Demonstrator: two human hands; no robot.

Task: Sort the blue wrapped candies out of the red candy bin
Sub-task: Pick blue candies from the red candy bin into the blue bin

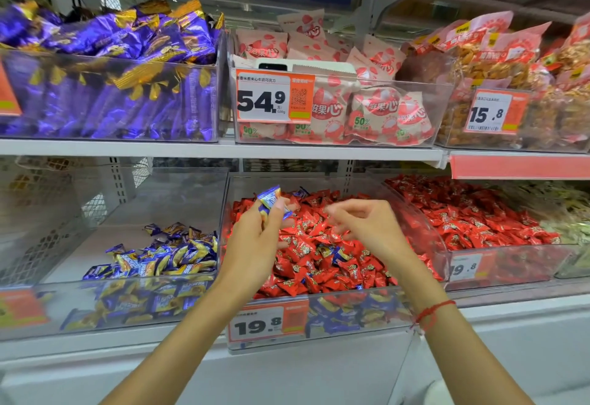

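Lower shelf, middle clear bin [424, 238] is full of red candies [319, 254] w/ a few blue ones mixed in, way too many to count. Left hand [255, 245] pinches a bunch of blue wrapped candies [270, 201] above that bin, can't tell how many. Right hand [367, 226] hovers beside it, fingers loosely curled, holding nothing. Bin to the left [127, 200] has a small blue pile [159, 251]. Bottom layer is blurry thru the plastic.

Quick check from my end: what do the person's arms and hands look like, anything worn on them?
Both forearms are bare, with no sleeves in view. The right hand has a thin red string bracelet tied round its wrist, with a loose end hanging down. The left hand and its wrist carry nothing: no watch or gloves, and no ring that I can see. The fingers are bare too.
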